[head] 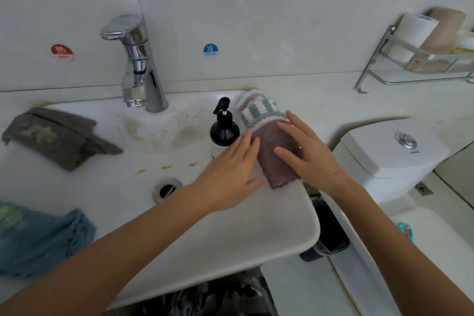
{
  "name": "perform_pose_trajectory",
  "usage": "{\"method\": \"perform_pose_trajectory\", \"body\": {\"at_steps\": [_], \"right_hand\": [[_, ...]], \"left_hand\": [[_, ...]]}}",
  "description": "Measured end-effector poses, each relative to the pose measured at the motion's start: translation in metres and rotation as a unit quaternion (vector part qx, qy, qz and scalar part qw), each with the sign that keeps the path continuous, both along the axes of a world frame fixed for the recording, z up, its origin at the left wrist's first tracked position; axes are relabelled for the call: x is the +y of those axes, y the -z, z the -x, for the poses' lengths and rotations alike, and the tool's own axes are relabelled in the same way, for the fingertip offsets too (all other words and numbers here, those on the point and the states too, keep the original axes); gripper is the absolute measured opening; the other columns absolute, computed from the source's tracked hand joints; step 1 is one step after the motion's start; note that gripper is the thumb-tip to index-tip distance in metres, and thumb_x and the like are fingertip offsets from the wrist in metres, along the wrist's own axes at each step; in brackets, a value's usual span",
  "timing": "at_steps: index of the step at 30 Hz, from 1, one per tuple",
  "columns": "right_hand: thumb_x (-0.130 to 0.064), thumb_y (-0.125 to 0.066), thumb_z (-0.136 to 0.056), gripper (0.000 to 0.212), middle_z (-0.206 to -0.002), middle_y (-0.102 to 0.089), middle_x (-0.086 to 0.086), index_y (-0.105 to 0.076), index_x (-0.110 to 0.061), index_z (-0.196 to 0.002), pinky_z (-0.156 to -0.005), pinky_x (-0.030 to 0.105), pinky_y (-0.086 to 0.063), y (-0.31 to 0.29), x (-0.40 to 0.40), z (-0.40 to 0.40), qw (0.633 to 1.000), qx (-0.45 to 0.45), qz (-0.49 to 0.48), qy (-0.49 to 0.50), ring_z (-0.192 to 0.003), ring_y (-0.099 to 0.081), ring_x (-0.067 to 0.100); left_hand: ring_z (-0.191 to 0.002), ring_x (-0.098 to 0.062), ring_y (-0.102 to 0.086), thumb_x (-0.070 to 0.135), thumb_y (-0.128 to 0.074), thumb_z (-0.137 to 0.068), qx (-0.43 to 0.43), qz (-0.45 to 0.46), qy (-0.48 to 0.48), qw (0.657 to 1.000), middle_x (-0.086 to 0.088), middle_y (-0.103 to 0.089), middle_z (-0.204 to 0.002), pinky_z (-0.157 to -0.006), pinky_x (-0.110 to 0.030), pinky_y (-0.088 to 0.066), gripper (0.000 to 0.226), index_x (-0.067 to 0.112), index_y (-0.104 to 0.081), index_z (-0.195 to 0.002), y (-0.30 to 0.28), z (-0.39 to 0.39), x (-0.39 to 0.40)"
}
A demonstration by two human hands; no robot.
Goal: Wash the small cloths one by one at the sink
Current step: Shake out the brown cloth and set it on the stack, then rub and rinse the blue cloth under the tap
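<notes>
Head view: both hands flat on a mauve cloth [275, 159] at the sink's [256, 226] right rim.
Left hand [230, 174] and right hand [307, 156] lie with straight fingers against the fuzzy, folded cloth, gripping nothing; a striped knit cloth [259, 110] sits behind it. A glossy dark pump bottle [223, 131] stands just beside the left fingertips. A grey cloth [59, 136] and blue cloth [38, 236] rest along the left rim, near the chrome faucet [138, 64].
</notes>
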State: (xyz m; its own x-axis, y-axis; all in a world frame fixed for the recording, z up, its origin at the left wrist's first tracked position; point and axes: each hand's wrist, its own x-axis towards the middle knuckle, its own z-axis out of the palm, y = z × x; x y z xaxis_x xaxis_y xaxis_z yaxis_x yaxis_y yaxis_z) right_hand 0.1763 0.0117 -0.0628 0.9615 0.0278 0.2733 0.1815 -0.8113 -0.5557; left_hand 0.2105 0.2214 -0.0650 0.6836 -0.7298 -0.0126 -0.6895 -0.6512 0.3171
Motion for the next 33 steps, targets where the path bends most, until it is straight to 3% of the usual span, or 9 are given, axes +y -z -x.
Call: {"method": "perform_pose_trajectory", "body": {"at_steps": [4, 7, 11, 18, 23, 25, 27, 30, 33], "right_hand": [[-0.045, -0.046, -0.092, 0.048, -0.140, -0.053, 0.001, -0.062, -0.017, -0.127, -0.105, 0.016, -0.027, -0.018, 0.042, 0.005, 0.993, -0.089, 0.066, -0.049, -0.129, -0.042, 0.012], [-0.047, -0.044, -0.093, 0.046, -0.126, -0.063, -0.003, -0.065, -0.019, -0.123, -0.097, 0.024, -0.042, -0.027, 0.086, -0.001, 0.989, -0.058, 0.073, -0.115, -0.117, -0.054, 0.013], [-0.039, -0.052, -0.099, 0.035, -0.127, -0.062, -0.007, -0.061, -0.024, -0.129, -0.096, 0.027, -0.044, -0.032, 0.148, -0.016, 0.976, 0.013, 0.103, -0.193, -0.117, -0.054, 0.008], [-0.037, -0.049, -0.101, 0.036, -0.129, -0.062, -0.007, -0.058, -0.023, -0.132, -0.095, 0.029, -0.044, -0.033, 0.227, -0.039, 0.946, 0.040, 0.147, -0.286, -0.117, -0.055, 0.010], [-0.037, -0.048, -0.101, 0.034, -0.124, -0.064, -0.008, -0.058, -0.024, -0.132, -0.094, 0.027, -0.045, -0.023, 0.240, -0.040, 0.941, 0.058, 0.146, -0.301, -0.113, -0.057, 0.008], [-0.037, -0.048, -0.101, 0.034, -0.122, -0.064, -0.010, -0.058, -0.025, -0.131, -0.092, 0.023, -0.042, -0.020, 0.237, -0.040, 0.940, 0.074, 0.146, -0.299, -0.111, -0.056, 0.004], [-0.036, -0.050, -0.101, 0.032, -0.118, -0.066, -0.011, -0.060, -0.025, -0.129, -0.092, 0.024, -0.044, -0.018, 0.234, -0.039, 0.943, 0.083, 0.133, -0.292, -0.107, -0.057, 0.001], [-0.033, -0.053, -0.099, 0.028, -0.111, -0.069, -0.013, -0.064, -0.024, -0.124, -0.091, 0.031, -0.049, -0.014, 0.229, -0.040, 0.950, 0.097, 0.090, -0.281, -0.100, -0.060, -0.001], [-0.030, -0.057, -0.098, 0.026, -0.107, -0.069, -0.013, -0.065, -0.023, -0.122, -0.089, 0.034, -0.052, -0.012, 0.224, -0.044, 0.954, 0.115, 0.046, -0.273, -0.096, -0.063, 0.001]], "left_hand": [[-0.146, -0.015, -0.015, 0.050, -0.037, -0.100, 0.052, -0.075, 0.003, 0.996, 0.004, -0.003, -0.162, -0.115, -0.031, -0.023, 0.069, 0.025, -0.005, -0.154, -0.021, 0.012, 0.056], [-0.132, -0.012, -0.039, 0.051, -0.040, -0.098, 0.064, -0.102, -0.064, 0.991, 0.010, -0.028, -0.154, -0.104, -0.030, -0.035, 0.059, 0.035, -0.019, -0.151, -0.031, 0.009, 0.111], [-0.136, -0.015, -0.037, 0.049, -0.042, -0.098, 0.040, -0.138, -0.163, 0.976, 0.007, -0.034, -0.153, -0.107, -0.030, -0.034, 0.057, 0.035, -0.023, -0.150, -0.043, 0.005, 0.191], [-0.132, -0.017, -0.032, 0.045, -0.049, -0.096, -0.023, -0.200, -0.297, 0.933, 0.004, -0.038, -0.147, -0.100, -0.031, -0.038, 0.054, 0.031, -0.036, -0.146, -0.059, 0.019, 0.293], [-0.127, -0.021, -0.037, 0.053, -0.060, -0.086, -0.038, -0.212, -0.313, 0.925, 0.001, -0.039, -0.143, -0.088, -0.035, -0.042, 0.060, 0.027, -0.047, -0.139, -0.046, 0.030, 0.316], [-0.111, -0.027, -0.050, 0.043, -0.077, -0.075, -0.074, -0.188, -0.290, 0.936, -0.004, -0.053, -0.128, -0.070, -0.035, -0.042, 0.050, 0.021, -0.066, -0.118, -0.038, 0.031, 0.322], [-0.084, -0.026, -0.059, 0.032, -0.089, -0.061, -0.120, -0.183, -0.247, 0.944, -0.004, -0.063, -0.099, -0.055, -0.027, -0.035, 0.032, 0.016, -0.072, -0.083, -0.036, 0.030, 0.321], [-0.087, -0.016, -0.051, 0.032, -0.075, -0.080, -0.107, -0.138, -0.231, 0.957, 0.007, -0.055, -0.094, -0.060, -0.026, -0.033, 0.016, 0.020, -0.064, -0.082, -0.035, 0.024, 0.309], [-0.078, -0.009, -0.051, 0.036, -0.067, -0.085, -0.003, -0.052, -0.227, 0.972, 0.010, -0.054, -0.086, -0.067, -0.025, -0.042, 0.021, 0.016, -0.063, -0.080, -0.038, 0.014, 0.293]]}}
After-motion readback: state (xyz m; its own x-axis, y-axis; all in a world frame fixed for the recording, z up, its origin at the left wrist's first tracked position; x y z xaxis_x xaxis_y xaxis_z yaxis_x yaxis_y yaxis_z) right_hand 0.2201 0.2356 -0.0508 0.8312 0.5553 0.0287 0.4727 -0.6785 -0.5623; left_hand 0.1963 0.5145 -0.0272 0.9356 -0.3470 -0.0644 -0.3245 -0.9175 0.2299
